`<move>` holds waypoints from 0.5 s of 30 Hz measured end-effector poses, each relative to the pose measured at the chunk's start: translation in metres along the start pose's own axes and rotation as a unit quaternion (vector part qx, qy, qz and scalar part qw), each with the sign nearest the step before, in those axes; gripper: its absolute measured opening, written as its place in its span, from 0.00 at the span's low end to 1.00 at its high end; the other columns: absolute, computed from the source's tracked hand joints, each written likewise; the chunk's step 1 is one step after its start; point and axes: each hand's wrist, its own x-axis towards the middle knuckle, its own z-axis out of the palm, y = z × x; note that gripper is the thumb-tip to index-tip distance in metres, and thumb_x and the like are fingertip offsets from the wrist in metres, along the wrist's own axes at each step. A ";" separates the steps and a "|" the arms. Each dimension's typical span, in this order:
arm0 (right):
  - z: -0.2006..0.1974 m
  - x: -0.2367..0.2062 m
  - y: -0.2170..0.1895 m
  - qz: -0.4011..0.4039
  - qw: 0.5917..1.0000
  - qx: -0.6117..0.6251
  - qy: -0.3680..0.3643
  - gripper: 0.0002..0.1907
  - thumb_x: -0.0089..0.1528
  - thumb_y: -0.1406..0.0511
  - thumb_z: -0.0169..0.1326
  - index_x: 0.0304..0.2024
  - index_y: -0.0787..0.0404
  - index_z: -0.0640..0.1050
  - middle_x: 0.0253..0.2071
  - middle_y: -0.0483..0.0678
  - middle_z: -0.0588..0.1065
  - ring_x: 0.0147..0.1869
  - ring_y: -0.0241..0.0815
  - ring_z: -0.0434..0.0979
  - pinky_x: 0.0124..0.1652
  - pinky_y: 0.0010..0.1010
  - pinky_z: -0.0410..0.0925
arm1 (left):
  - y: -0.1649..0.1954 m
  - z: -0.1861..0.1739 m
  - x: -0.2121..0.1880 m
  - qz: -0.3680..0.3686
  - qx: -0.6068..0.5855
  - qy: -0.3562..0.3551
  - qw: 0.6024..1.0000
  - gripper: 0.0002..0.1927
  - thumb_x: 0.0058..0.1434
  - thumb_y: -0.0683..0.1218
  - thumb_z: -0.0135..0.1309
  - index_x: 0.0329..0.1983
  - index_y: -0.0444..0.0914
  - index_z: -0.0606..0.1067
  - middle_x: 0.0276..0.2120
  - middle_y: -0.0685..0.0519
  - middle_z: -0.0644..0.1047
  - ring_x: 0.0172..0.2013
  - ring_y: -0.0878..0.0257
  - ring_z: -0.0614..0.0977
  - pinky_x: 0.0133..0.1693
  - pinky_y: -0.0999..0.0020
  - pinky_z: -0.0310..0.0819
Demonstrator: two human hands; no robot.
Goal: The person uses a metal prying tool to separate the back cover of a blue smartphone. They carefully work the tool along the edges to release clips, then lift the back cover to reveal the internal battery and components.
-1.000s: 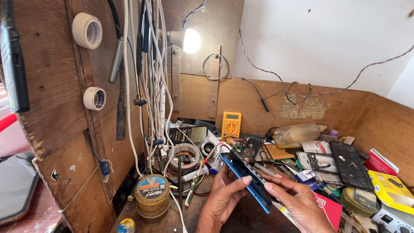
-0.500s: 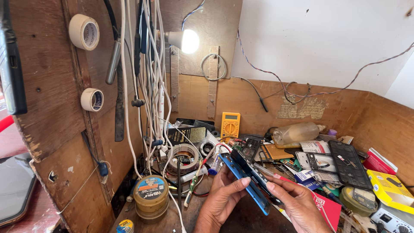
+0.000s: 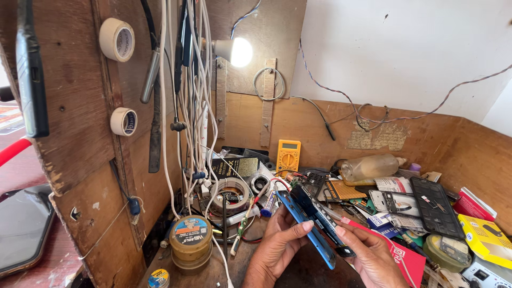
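Note:
My left hand (image 3: 276, 250) grips a blue-framed phone (image 3: 308, 226) from below, thumb across its edge. The phone is tilted on its side, and a dark inner panel (image 3: 320, 213) stands partly away from the blue frame. My right hand (image 3: 373, 257) holds the phone's lower end, fingers pinching near the bottom corner. Both hands are low in the middle of the head view, above a cluttered wooden workbench (image 3: 224, 266).
A yellow multimeter (image 3: 288, 156) leans on the back board. Tape rolls (image 3: 117, 39) and hanging cables (image 3: 186, 96) cover the left board under a lit bulb (image 3: 240, 52). A round tin (image 3: 191, 242), a plastic bottle (image 3: 369, 167), phone cases (image 3: 434, 205) and boxes (image 3: 485, 237) crowd the bench.
Both hands have kept hold of the phone and shifted it slightly; the dark panel appears lifted a little more from the blue frame. The view has dipped slightly.

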 end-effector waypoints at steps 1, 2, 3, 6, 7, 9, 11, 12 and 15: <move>0.000 -0.001 0.000 0.001 1.000 0.001 0.005 0.14 0.58 0.65 0.61 0.45 0.65 0.84 0.59 0.46 0.79 0.60 0.42 0.77 0.47 0.52 0.74 | 0.000 -0.001 0.000 0.002 -0.001 -0.002 1.000 0.37 0.51 0.37 0.66 0.65 0.35 0.65 0.54 0.46 0.74 0.56 0.53 0.78 0.55 0.49 0.77; 0.001 -0.002 0.001 0.003 1.000 0.009 0.010 0.14 0.58 0.66 0.61 0.46 0.64 0.84 0.58 0.47 0.79 0.60 0.42 0.77 0.47 0.52 0.75 | -0.001 -0.001 0.000 0.003 -0.002 -0.004 1.000 0.37 0.51 0.37 0.66 0.65 0.35 0.65 0.54 0.46 0.74 0.56 0.53 0.78 0.55 0.49 0.77; 0.003 -0.003 0.002 0.004 1.000 0.018 0.016 0.15 0.58 0.66 0.61 0.47 0.63 0.84 0.58 0.47 0.79 0.60 0.42 0.78 0.48 0.53 0.75 | -0.001 -0.002 0.001 0.005 -0.003 -0.007 1.000 0.37 0.52 0.37 0.66 0.65 0.34 0.65 0.54 0.45 0.74 0.55 0.53 0.78 0.55 0.49 0.76; 0.006 -0.005 0.006 -0.003 0.999 0.032 0.025 0.17 0.58 0.67 0.60 0.50 0.62 0.83 0.53 0.51 0.81 0.57 0.44 0.79 0.48 0.54 0.75 | -0.001 -0.003 0.002 0.001 -0.014 -0.004 1.000 0.37 0.51 0.37 0.65 0.65 0.35 0.65 0.54 0.45 0.75 0.55 0.52 0.78 0.55 0.49 0.76; 0.007 -0.006 0.008 -0.008 0.999 0.034 0.027 0.17 0.58 0.67 0.60 0.51 0.62 0.83 0.52 0.52 0.81 0.56 0.44 0.79 0.47 0.54 0.75 | -0.001 -0.004 0.002 0.001 -0.016 -0.003 1.000 0.37 0.51 0.37 0.65 0.65 0.35 0.65 0.54 0.45 0.75 0.55 0.52 0.78 0.55 0.49 0.76; 0.007 -0.007 0.011 -0.023 0.999 0.043 0.009 0.17 0.59 0.68 0.60 0.51 0.64 0.83 0.50 0.54 0.82 0.55 0.46 0.80 0.48 0.53 0.75 | -0.001 -0.005 0.002 -0.001 -0.020 -0.002 1.000 0.37 0.51 0.37 0.65 0.64 0.35 0.65 0.53 0.45 0.76 0.54 0.52 0.78 0.55 0.49 0.76; 0.006 -0.008 0.013 -0.029 0.998 0.048 0.002 0.17 0.59 0.68 0.60 0.50 0.64 0.83 0.49 0.54 0.82 0.54 0.46 0.81 0.48 0.52 0.75 | -0.001 -0.006 0.002 0.005 -0.019 -0.002 1.000 0.36 0.51 0.37 0.65 0.64 0.34 0.66 0.53 0.45 0.76 0.54 0.53 0.78 0.56 0.50 0.75; 0.006 -0.008 0.014 -0.027 0.998 0.050 0.003 0.17 0.59 0.68 0.60 0.50 0.64 0.83 0.48 0.53 0.82 0.54 0.45 0.81 0.48 0.52 0.75 | -0.001 -0.006 0.002 0.007 -0.019 -0.003 1.000 0.36 0.52 0.37 0.65 0.64 0.34 0.66 0.53 0.45 0.76 0.55 0.53 0.78 0.57 0.51 0.75; 0.004 -0.008 0.017 -0.029 0.998 0.055 -0.002 0.17 0.59 0.68 0.59 0.50 0.63 0.83 0.48 0.53 0.83 0.54 0.45 0.81 0.48 0.52 0.75 | -0.001 -0.006 0.001 0.007 -0.026 -0.002 1.000 0.35 0.51 0.37 0.65 0.63 0.36 0.67 0.53 0.46 0.76 0.54 0.54 0.78 0.56 0.51 0.75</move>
